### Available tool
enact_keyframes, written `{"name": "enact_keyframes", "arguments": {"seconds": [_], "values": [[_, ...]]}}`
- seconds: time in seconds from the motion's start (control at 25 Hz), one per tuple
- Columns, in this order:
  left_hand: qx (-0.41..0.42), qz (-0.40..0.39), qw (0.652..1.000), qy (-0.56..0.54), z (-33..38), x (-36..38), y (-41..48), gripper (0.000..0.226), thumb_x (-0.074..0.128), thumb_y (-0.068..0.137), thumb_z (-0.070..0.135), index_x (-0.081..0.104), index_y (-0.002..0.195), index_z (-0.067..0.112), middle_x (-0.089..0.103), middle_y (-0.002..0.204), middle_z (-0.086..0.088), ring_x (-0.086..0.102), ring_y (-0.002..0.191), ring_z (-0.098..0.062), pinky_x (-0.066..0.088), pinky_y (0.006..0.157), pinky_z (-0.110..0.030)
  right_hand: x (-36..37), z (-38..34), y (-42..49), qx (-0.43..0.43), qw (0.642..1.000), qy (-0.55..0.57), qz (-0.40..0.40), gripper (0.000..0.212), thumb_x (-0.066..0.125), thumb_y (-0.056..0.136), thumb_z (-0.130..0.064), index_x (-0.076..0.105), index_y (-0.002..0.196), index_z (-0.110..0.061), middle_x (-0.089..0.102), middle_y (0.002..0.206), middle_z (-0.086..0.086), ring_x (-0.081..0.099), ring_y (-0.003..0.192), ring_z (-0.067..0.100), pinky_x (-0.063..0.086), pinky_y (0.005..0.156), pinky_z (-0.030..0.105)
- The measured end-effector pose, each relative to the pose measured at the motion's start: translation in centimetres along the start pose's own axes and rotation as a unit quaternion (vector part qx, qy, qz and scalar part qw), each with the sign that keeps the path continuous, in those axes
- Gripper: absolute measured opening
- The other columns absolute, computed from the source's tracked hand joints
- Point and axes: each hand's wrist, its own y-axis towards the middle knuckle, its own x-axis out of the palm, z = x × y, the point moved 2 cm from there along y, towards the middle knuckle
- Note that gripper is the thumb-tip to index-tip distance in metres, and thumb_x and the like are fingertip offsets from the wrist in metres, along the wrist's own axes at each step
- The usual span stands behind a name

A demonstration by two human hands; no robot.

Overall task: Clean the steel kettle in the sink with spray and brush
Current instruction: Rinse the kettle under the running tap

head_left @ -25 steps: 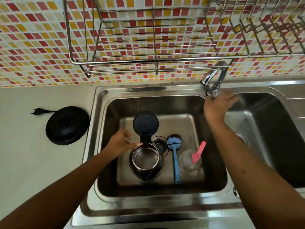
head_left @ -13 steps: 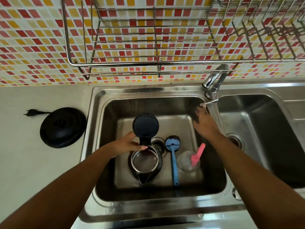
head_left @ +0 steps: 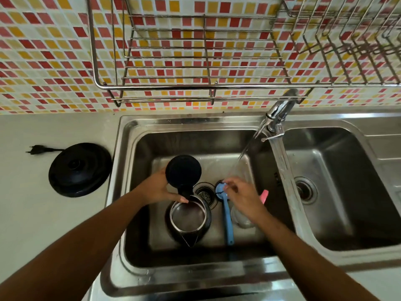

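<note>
The steel kettle (head_left: 188, 220) stands upright in the left sink basin (head_left: 138, 192) with its black lid (head_left: 183, 171) flipped open. My left hand (head_left: 159, 187) grips the kettle's black handle just below the lid. A blue brush (head_left: 226, 216) lies on the basin floor to the kettle's right, head toward the drain. My right hand (head_left: 243, 196) hovers over the brush head, fingertips touching or just above it. The clear spray bottle (head_left: 240, 216) with a pink nozzle (head_left: 264, 196) lies partly hidden under my right wrist. Water runs from the tap (head_left: 276, 115) into the basin.
The kettle's black base (head_left: 79, 169) and its plug (head_left: 35, 149) sit on the counter to the left. A second basin (head_left: 338, 192) lies to the right. A steel wire dish rack (head_left: 206, 61) hangs on the tiled wall above the sink. The drain (head_left: 204, 193) is behind the kettle.
My right hand left the tap and came down to the brush head. Water now flows from the tap. My left hand closed round the kettle's handle.
</note>
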Motion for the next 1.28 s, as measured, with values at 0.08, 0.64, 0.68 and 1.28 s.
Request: {"name": "enact_keyframes", "arguments": {"seconds": [0.08, 0.64, 0.68, 1.28], "values": [[-0.029, 0.059, 0.996, -0.056, -1.1, 0.3, -1.6, 0.071, 0.079, 0.036, 0.073, 0.06, 0.102, 0.053, 0.067, 0.097, 0.035, 0.059, 0.103, 0.012, 0.046, 0.091, -0.008, 3.2, -0.4, -2.3, 0.042, 0.996, -0.017, -0.072, 0.03, 0.057, 0.094, -0.025, 0.058, 0.122, -0.013, 0.063, 0.1, -0.001, 0.058, 0.085, 0.008, 0.041, 0.066, 0.005], [-0.156, 0.126, 0.954, -0.221, -1.9, 5.5, -5.5, 0.07, 0.091, 0.053, 0.042, 0.066, 0.115, 0.019, 0.07, 0.109, 0.009, 0.063, 0.104, 0.001, 0.045, 0.106, -0.032, 2.6, -1.0, 0.9, -0.01, 0.981, -0.18, -0.075, 0.029, 0.048, 0.089, -0.018, 0.059, 0.115, -0.011, 0.068, 0.106, 0.018, 0.064, 0.099, 0.036, 0.052, 0.085, 0.04], [-0.168, 0.153, 0.939, -0.258, -1.0, 5.4, -4.4, 0.081, 0.092, 0.048, 0.047, 0.064, 0.118, 0.018, 0.069, 0.114, 0.005, 0.063, 0.109, -0.007, 0.045, 0.106, -0.036, 0.7, -1.8, 1.6, -0.025, 0.98, -0.186, -0.066, 0.025, 0.049, 0.09, -0.018, 0.061, 0.11, -0.011, 0.069, 0.102, 0.018, 0.065, 0.094, 0.034, 0.053, 0.082, 0.038], [-0.138, 0.361, 0.86, -0.335, 15.5, 1.6, 7.1, 0.064, 0.068, 0.048, 0.082, 0.061, 0.055, 0.018, 0.059, 0.052, 0.0, 0.058, 0.057, -0.023, 0.056, 0.075, -0.044, -7.9, -4.5, 5.8, -0.155, 0.974, -0.015, 0.165, 0.053, 0.035, 0.1, -0.036, 0.034, 0.145, -0.007, 0.039, 0.149, 0.015, 0.038, 0.135, 0.022, 0.024, 0.118, 0.034]]}}
